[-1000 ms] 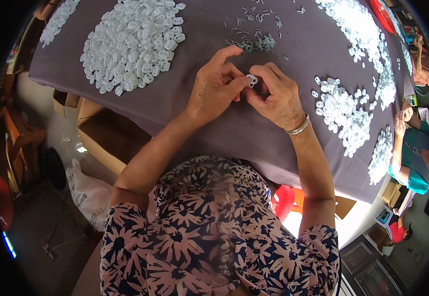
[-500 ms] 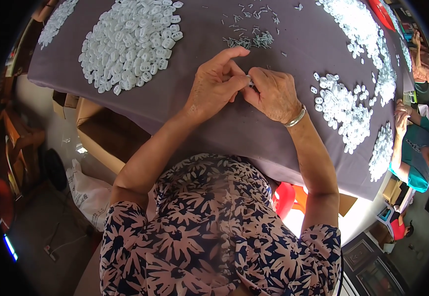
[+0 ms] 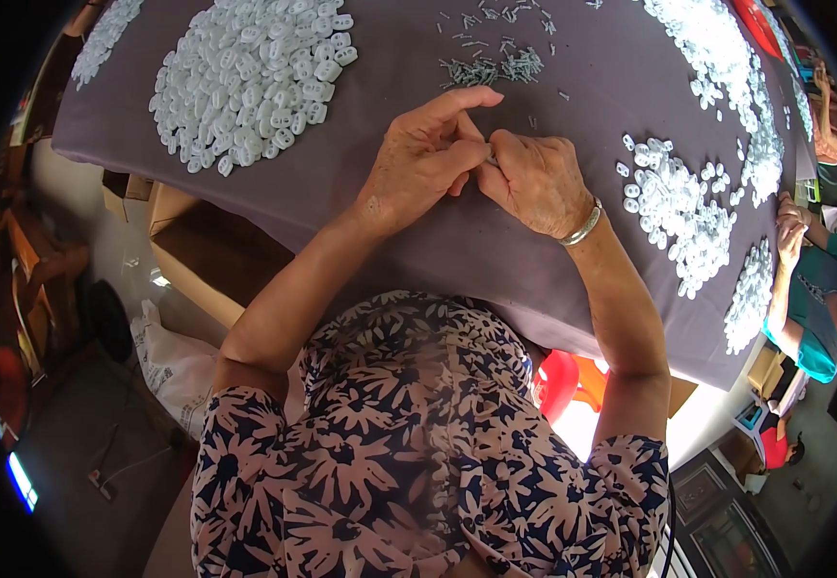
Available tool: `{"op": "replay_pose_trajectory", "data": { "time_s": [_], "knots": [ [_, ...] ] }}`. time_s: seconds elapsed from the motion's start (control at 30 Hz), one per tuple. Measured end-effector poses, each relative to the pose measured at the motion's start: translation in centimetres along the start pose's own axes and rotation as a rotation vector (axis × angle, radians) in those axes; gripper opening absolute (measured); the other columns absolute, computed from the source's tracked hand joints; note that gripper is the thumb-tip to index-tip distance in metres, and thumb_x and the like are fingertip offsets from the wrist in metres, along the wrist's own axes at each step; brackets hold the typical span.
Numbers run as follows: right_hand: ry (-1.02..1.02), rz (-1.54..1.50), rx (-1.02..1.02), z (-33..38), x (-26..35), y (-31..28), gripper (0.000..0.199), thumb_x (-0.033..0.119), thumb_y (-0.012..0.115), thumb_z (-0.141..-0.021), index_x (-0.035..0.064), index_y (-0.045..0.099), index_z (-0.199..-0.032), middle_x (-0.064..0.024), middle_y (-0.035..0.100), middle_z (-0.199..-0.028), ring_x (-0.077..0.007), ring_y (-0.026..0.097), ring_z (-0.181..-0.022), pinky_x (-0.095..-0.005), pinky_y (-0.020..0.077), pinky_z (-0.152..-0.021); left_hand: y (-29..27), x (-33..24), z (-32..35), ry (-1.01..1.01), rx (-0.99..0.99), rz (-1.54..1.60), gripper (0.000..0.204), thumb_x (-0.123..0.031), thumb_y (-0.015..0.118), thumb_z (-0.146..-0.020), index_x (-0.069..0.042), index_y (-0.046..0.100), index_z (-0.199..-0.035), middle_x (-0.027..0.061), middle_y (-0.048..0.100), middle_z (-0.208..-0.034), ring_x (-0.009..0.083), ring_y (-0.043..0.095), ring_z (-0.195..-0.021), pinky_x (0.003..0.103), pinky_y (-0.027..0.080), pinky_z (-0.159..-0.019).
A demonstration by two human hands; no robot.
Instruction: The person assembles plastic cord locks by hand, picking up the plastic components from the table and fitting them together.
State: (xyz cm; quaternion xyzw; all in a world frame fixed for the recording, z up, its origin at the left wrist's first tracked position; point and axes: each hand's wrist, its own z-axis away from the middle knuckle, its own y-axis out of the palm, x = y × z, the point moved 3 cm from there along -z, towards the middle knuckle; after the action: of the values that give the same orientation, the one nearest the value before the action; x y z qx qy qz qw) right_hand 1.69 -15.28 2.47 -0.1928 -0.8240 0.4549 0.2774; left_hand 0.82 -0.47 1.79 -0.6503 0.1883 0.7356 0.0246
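Observation:
Above the table my left hand [image 3: 421,156] and my right hand [image 3: 540,181] meet fingertip to fingertip. Both pinch a small white plastic piece [image 3: 492,159], almost wholly covered by the fingers. My left index finger points out past it; a silver bracelet circles my right wrist. Just beyond the hands lies a cluster of small grey screws [image 3: 492,67], with more strewn behind it. On the left sits a large heap of white plastic pieces with holes [image 3: 250,82]. Smaller white two-holed pieces [image 3: 680,212] are spread beside my right hand.
A dark cloth covers the table [image 3: 341,173]. More white pieces lie along its right side [image 3: 727,67] and far left corner [image 3: 105,39]. An open cardboard box [image 3: 202,284] and a white bag [image 3: 163,361] stand below at left. A person in teal [image 3: 813,308] sits at right.
The fingertips have closed further over the small white piece, hiding more of it. My right hand has shifted slightly right and down. The whole view has turned a little.

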Motion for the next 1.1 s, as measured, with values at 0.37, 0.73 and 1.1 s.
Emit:
{"op": "replay_pose_trajectory", "data": {
  "time_s": [0.37,0.73,1.1],
  "knots": [
    [0.026,-0.057,-0.058,-0.5,0.0,-0.2,0.025,0.014,0.07,-0.078,0.0055,0.048,-0.072,-0.0067,0.051,-0.058,-0.0258,0.055,-0.048,-0.0343,0.0449,-0.045,-0.5,-0.6,-0.2,-0.009,-0.028,-0.024,0.04,0.0,0.054,-0.088,-0.003,0.051,-0.128,0.0009,0.055,-0.075,0.0078,0.049,-0.056,0.021,0.041,-0.05],
    [0.473,-0.572,-0.546,1.3,-3.6,-3.5,0.019,0.012,0.058,-0.094,0.0033,0.052,-0.078,0.0057,0.044,-0.062,-0.0029,0.037,-0.054,-0.0191,0.0314,-0.048,-10.2,-8.5,0.2,0.393,-0.625,-0.901,0.015,-0.011,0.064,-0.087,-0.005,0.067,-0.1,0.0023,0.064,-0.073,0.0073,0.058,-0.062,0.023,0.045,-0.053],
    [0.653,-0.299,-0.596,7.5,-9.2,-11.8,0.01,0.012,0.064,-0.09,0.0034,0.069,-0.094,0.0044,0.059,-0.074,-0.0011,0.043,-0.06,-0.0168,0.0347,-0.053,-5.8,-5.2,0.4,0.503,-0.379,-0.824,0.01,-0.006,0.069,-0.084,-0.004,0.066,-0.092,0.0013,0.062,-0.073,0.006,0.053,-0.062,0.022,0.043,-0.054]
  ]
}}
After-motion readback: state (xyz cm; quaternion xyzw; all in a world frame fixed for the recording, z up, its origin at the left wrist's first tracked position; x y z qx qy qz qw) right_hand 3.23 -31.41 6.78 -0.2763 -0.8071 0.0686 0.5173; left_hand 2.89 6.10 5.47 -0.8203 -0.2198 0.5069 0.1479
